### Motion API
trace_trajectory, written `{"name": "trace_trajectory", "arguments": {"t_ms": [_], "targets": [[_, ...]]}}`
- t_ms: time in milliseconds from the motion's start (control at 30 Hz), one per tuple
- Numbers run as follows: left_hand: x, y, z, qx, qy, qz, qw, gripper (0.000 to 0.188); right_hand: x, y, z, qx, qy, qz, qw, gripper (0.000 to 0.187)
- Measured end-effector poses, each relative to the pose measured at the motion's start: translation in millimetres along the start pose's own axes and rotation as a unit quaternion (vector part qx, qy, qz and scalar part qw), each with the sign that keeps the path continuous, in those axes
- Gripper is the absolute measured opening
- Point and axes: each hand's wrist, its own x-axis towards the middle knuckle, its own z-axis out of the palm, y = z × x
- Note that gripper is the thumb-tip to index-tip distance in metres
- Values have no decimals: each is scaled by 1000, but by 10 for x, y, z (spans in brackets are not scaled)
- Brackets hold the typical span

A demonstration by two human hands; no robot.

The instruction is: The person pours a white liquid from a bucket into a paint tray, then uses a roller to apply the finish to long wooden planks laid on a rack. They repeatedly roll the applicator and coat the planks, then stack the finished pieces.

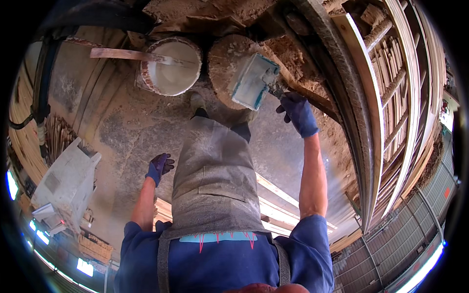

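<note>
Beside the right end of a blue-rimmed rectangular tray (248,83) is my right hand (297,113), in a dark blue glove. Its fingers are spread, with the upper ones at the dark handle of a brush-like tool (274,87) whose whitish, coated head lies over the tray. Whether the fingertips touch the handle is hard to make out. The tray rests tilted on a round brown top (222,66). My left hand (159,167), gloved the same way, hangs by my apron (215,180), holding nothing, its fingers loosely apart.
Left of the tray stands a round bucket (173,73) of whitish liquid, with a flat wooden stick (119,54) across its rim. Long metal rails (351,83) and racks of wood strips (391,63) run along the right. A pale box-shaped machine part (66,183) stands at left.
</note>
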Motion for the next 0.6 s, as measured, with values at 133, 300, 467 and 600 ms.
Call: {"name": "trace_trajectory", "arguments": {"t_ms": [133,300,467,600], "targets": [[2,-60,30,-10,-7,-9,1000,38,-33,37,-23,-17,10,22,1000,32],[24,-91,-46,0,-4,-2,1000,42,81,163,164,-55,22,21,998,31],[37,-40,-62,0,-13,5,1000,41,302,246,365,-241,84,-26,967,29],[-1,-24,-94,5,-1,-7,1000,40,402,268,436,-296,86,-47,950,33]]}}
